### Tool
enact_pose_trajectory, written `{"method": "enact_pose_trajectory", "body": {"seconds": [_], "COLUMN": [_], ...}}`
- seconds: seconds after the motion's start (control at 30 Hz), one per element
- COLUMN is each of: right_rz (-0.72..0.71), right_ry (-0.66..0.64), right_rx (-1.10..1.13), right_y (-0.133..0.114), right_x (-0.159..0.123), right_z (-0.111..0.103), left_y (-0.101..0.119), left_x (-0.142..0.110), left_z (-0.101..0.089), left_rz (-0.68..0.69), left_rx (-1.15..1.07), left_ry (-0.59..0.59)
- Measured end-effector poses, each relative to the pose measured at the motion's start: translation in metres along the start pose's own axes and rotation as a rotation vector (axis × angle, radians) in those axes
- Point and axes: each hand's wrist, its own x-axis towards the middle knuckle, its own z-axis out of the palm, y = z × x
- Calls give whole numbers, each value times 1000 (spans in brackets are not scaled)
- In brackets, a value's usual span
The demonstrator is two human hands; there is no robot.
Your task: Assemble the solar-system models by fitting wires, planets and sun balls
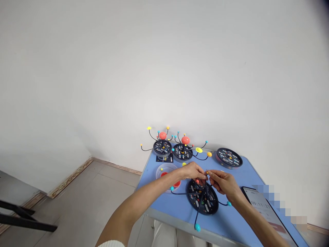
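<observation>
Fingers of left hand [192,171] and right hand [223,181] pinch a small orange ball [206,172] above a round black plastic disc [202,198].

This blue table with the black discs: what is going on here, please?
A person is working with both hands over a round black disc on a blue table. The left hand and right hand meet above the disc, where thin black wires rise from it, some ending in blue balls. Behind, two more discs carry wires and orange balls; a third disc lies flat. A clear bowl holds red pieces, and a phone lies on the right.
</observation>
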Motion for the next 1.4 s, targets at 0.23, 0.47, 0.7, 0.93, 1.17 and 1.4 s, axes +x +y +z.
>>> {"method": "enact_pose_trajectory", "body": {"seconds": [0.23, 0.47, 0.7, 0.93, 1.17, 1.4], "right_rz": [-125, -430, -704, -811, -796, -369], "right_ry": [-29, -52, -167, -151, -160, -137], "right_rx": [-200, -555, -854, -1020, -991, -597], "right_y": [7, 5, -2, 8, 9, -7], "right_x": [5, 5, 7, 17, 16, 14], "right_z": [-3, -13, -18, -22, -18, -15], "left_y": [0, 6, 12, 13, 7, 8], "left_x": [-1, -5, -10, -12, -7, -6], "left_z": [1, 3, 6, 9, 12, 9], "left_rz": [-21, -31, -35, -26, -11, -7], "left_rx": [-4, -15, -36, -69, -132, -147], "left_ry": [10, 27, 49, 61, 72, 46]}}
